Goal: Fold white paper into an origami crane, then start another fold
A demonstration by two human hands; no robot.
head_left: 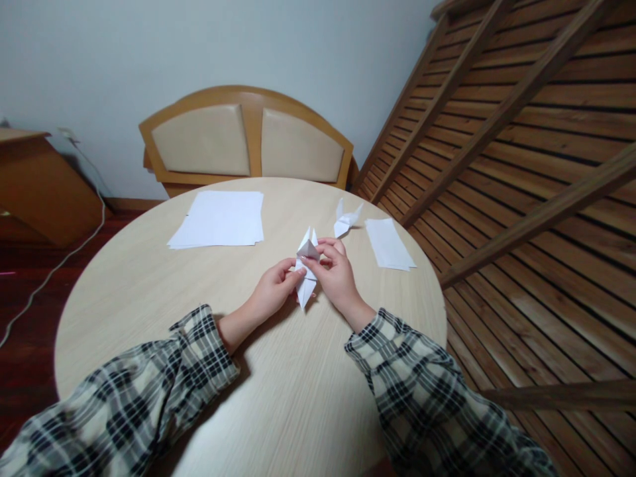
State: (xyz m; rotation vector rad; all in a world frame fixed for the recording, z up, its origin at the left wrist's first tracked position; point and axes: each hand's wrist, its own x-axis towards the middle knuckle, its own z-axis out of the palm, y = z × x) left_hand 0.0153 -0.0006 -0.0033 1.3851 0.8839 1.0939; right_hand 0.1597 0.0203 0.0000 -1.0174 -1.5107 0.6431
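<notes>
Between my two hands is a piece of folded white paper (306,291), raised above the round table (278,397). It has two narrow points at the top, a folded flap in the middle and one long point toward me. My left hand (272,288) pinches its left edge near the middle, thumb on top. The fingers of my right hand (338,275) are closed on the upper right part, at the folded flap. Just beyond my right hand stands a finished-looking folded paper figure (345,220) with upright points.
A stack of white sheets (221,218) lies at the table's far left. Smaller white paper strips (388,244) lie at the right. A wooden headboard (256,99) stands behind the table, a slatted wooden frame (521,199) on the right, and a cabinet (40,192) at the left.
</notes>
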